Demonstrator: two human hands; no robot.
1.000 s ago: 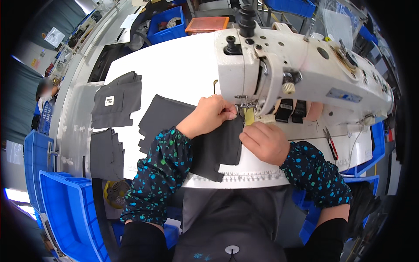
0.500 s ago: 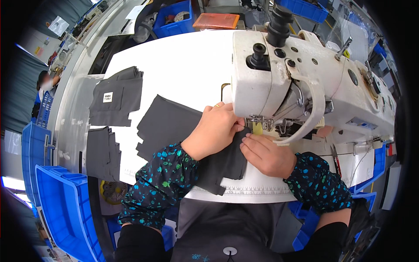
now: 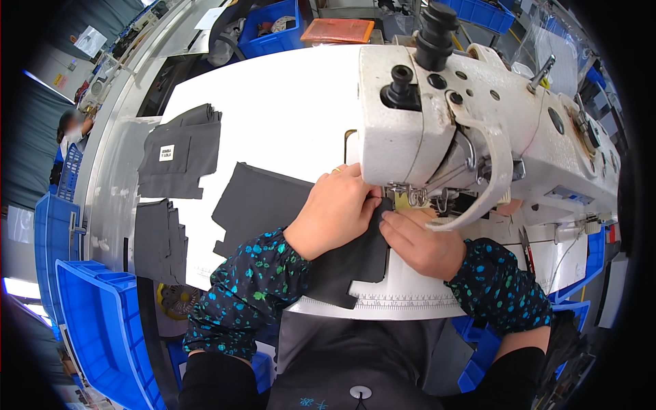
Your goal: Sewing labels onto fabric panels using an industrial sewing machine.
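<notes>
A dark grey fabric piece [image 3: 263, 198] lies across the white sewing table, its right edge under the head of a white sewing machine [image 3: 400, 137]. Pinching that edge just left of the presser foot [image 3: 413, 195], my left hand [image 3: 336, 208] is closed, thumb and fingers together. My right hand [image 3: 425, 242] rests on the same edge from the right, fingers bent and pressed against the fabric close to the needle area. The machine head and my fingers hide part of the edge. Both forearms wear dark sleeve covers with blue-green spots.
On the table's left lie a stack of grey pieces with a white label [image 3: 167, 152] and another folded stack [image 3: 159, 239]. Scissors [image 3: 526, 249] lie right of my right hand. Blue bins [image 3: 102, 328] stand at the lower left. A person [image 3: 72, 130] sits far left.
The fabric has shifted slightly, its lower corner a little nearer me. My right fingers have slid a bit and bent more at the edge. My left hand keeps its pinch.
</notes>
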